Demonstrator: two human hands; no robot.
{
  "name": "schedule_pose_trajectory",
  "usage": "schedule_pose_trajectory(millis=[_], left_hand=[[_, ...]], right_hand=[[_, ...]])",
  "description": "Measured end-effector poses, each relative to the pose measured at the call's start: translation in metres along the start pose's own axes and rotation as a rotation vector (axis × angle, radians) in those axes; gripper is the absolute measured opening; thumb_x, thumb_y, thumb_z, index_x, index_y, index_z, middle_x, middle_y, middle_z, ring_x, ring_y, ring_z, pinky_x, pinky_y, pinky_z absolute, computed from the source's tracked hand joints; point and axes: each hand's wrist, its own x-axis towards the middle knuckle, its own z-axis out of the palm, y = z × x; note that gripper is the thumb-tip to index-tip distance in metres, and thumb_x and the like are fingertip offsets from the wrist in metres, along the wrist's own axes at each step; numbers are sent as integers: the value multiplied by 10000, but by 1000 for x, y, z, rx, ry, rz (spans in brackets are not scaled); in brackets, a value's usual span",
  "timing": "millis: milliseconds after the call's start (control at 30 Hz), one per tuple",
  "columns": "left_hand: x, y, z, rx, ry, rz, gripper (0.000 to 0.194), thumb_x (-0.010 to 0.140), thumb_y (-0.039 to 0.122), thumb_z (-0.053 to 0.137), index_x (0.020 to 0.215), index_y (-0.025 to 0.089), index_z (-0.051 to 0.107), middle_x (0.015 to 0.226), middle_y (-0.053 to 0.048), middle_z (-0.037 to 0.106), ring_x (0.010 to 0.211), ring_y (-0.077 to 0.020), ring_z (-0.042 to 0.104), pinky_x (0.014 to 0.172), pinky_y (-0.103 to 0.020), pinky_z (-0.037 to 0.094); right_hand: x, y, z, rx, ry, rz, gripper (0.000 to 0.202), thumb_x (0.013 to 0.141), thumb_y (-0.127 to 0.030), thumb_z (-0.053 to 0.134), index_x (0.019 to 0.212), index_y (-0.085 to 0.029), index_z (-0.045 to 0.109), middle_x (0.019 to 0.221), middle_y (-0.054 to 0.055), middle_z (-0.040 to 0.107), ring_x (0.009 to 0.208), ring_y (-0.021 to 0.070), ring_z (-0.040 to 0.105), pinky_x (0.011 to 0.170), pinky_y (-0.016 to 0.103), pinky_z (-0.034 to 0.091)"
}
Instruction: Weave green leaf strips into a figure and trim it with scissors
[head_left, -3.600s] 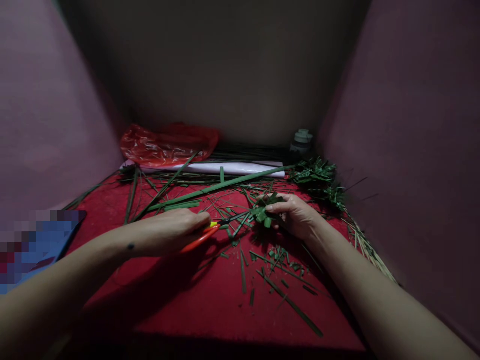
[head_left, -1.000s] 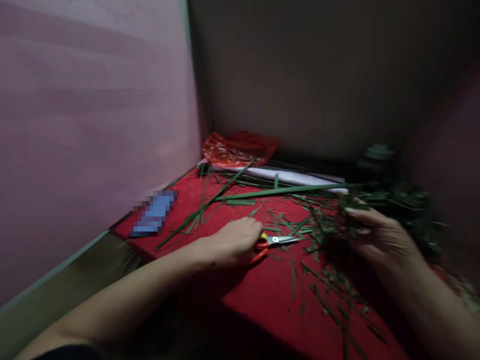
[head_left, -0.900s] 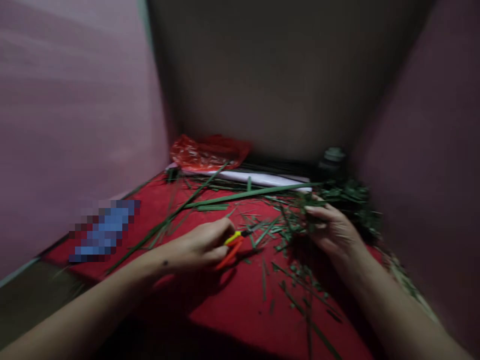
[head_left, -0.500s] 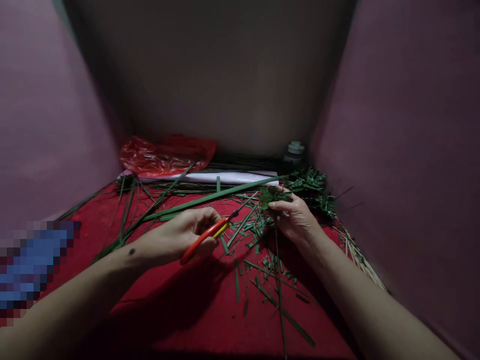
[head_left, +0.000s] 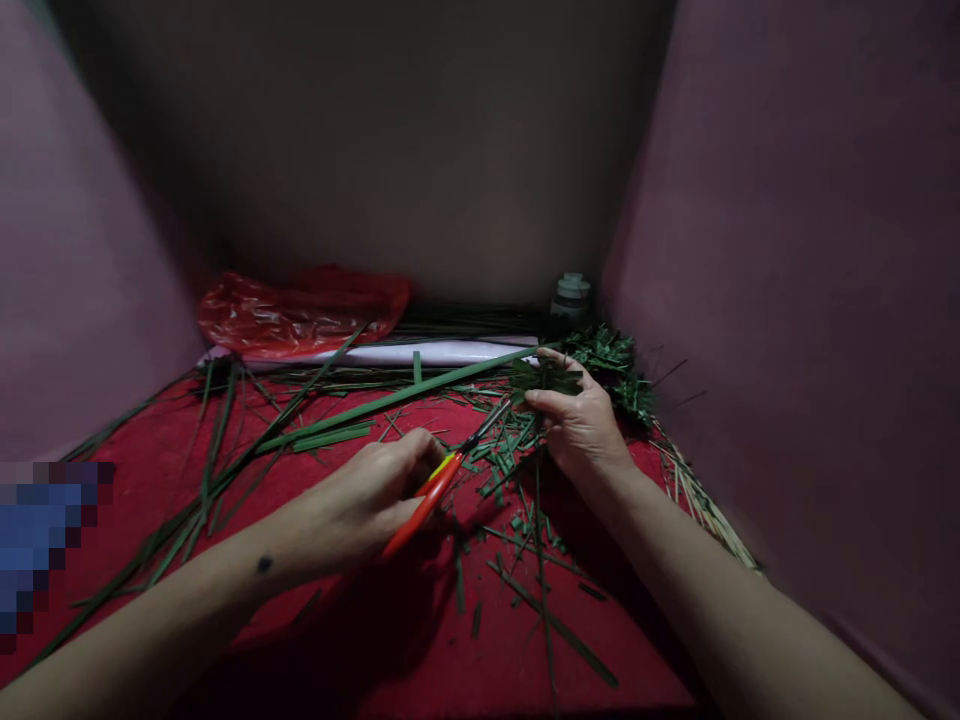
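Observation:
My left hand (head_left: 401,485) is closed round the orange and yellow handles of a pair of scissors (head_left: 431,498). Their dark blades point up and right, with the tips close to a green leaf piece (head_left: 541,378) that looks folded or woven. That leaf piece is pinched between the thumb and fingers of my right hand (head_left: 581,405). From it a long thin stem (head_left: 543,580) hangs down toward the front of the table. Under both hands, cut green leaf scraps (head_left: 517,440) lie scattered on the red cloth (head_left: 337,600).
Long green leaf strips (head_left: 405,395) cross the left and middle. Behind them lie a white roll (head_left: 450,353) and a red plastic bag (head_left: 300,312). A lidded jar (head_left: 571,295) and a bunch of finished-looking green leaf pieces (head_left: 611,360) sit at the back right, near the pink wall (head_left: 787,300).
The scissors have swung upright and moved right, so their tips are now near the leaf piece. My right hand still pinches it. The whole view has shifted a little.

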Motion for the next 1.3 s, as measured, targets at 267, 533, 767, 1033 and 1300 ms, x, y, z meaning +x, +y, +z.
schedule_pose_trajectory(millis=[267, 533, 767, 1033, 1300], left_hand=[[3, -2, 3, 80, 16, -13, 245, 833, 430, 411, 806, 186, 425, 711, 18, 534, 622, -118, 487, 513, -230, 323], [5, -5, 7, 30, 17, -28, 257, 834, 441, 403, 834, 184, 416, 704, 21, 529, 607, -112, 487, 506, -230, 324], [5, 1, 7, 19, 23, -54, 259, 824, 442, 414, 801, 184, 414, 679, 26, 514, 587, -105, 457, 492, -224, 304], [4, 1, 5, 26, 19, -52, 270, 834, 454, 399, 796, 187, 405, 691, 25, 518, 596, -105, 464, 495, -225, 303], [6, -2, 9, 21, 19, -67, 271, 824, 460, 410, 840, 190, 427, 697, 23, 532, 596, -107, 477, 482, -218, 309]], right_hand=[[-2, 1, 0, -23, -23, -40, 504, 494, -18, 636, 960, -194, 564, 743, -36, 628, 608, 98, 578, 562, 225, 478], [-1, 5, -4, -18, -33, -57, 480, 513, -27, 645, 955, -198, 570, 771, -31, 618, 630, 101, 580, 565, 238, 498], [-1, 4, -3, -18, -8, -49, 456, 501, -15, 638, 919, -188, 580, 751, -36, 613, 599, 100, 571, 525, 245, 521], [-2, 5, -2, -9, -18, -34, 460, 502, -18, 640, 925, -187, 578, 737, -27, 614, 595, 110, 572, 532, 272, 530], [-1, 6, -4, -14, -23, -36, 433, 515, -23, 628, 911, -191, 579, 746, -28, 612, 618, 111, 572, 545, 266, 533]])
